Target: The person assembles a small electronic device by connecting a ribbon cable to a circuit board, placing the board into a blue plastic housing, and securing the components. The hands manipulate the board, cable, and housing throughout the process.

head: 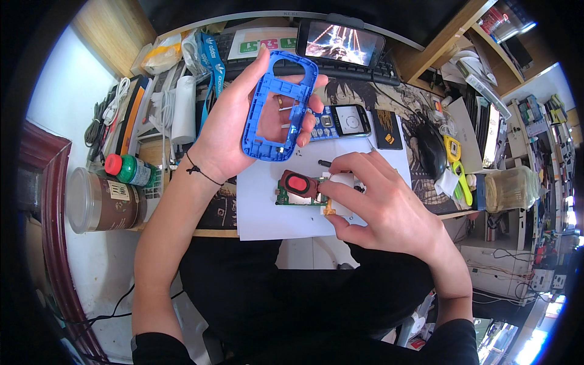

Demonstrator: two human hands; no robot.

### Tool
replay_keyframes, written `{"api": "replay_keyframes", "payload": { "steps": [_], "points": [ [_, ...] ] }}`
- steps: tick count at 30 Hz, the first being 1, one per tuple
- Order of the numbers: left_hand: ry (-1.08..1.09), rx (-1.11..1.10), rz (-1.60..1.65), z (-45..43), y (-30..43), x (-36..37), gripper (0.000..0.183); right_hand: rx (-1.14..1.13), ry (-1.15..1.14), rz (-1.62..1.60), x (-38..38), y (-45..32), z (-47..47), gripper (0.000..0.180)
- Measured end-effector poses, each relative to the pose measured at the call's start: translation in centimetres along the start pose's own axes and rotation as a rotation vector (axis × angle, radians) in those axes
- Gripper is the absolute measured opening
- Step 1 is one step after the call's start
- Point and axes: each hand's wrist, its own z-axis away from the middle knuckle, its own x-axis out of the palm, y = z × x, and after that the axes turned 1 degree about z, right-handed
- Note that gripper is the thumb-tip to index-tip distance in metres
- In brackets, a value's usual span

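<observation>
My left hand (228,121) holds up a blue plastic phone mid-frame (299,107), its ribbed inner side facing me and a large opening showing my fingers behind. Lower down, my right hand (378,200) grips a small green circuit board (285,197) by its right part, over white paper (260,219). A dark red speaker module (297,182) with a bright red centre sits on the board's left. An orange flex cable (329,207) shows near my thumb; my fingers hide part of the board. Behind the paper's middle lies a blue keypad phone (346,122), partly covered by my left hand.
A smartphone (342,43) showing a picture leans at the back over a keyboard. Right of the paper are a black card-like piece (387,130), a mouse (430,150) and yellow-green tools (461,182). A green bottle (132,170) and brown canister (107,200) stand left. Tiny screws dot the paper.
</observation>
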Motion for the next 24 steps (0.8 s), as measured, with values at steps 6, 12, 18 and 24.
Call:
{"api": "replay_keyframes", "payload": {
  "steps": [6,12,18,24],
  "points": [
    [0.01,-0.006,-0.018,0.0,0.0,0.1,0.084,0.011,-0.001,-0.027,0.2,0.2,0.1,0.041],
    [0.014,0.002,-0.057,0.1,-0.1,0.1,0.081,0.041,0.032,-0.151,0.2,0.5,0.0,0.04],
    [0.023,0.016,-0.531,0.5,-0.7,0.6,0.084,0.142,0.038,-0.27,0.1,0.8,0.2,0.04],
    [-0.145,-0.042,-0.925,1.1,0.0,1.2,0.064,0.176,0.039,-0.291,0.0,1.3,0.3,0.039]
  ]
}}
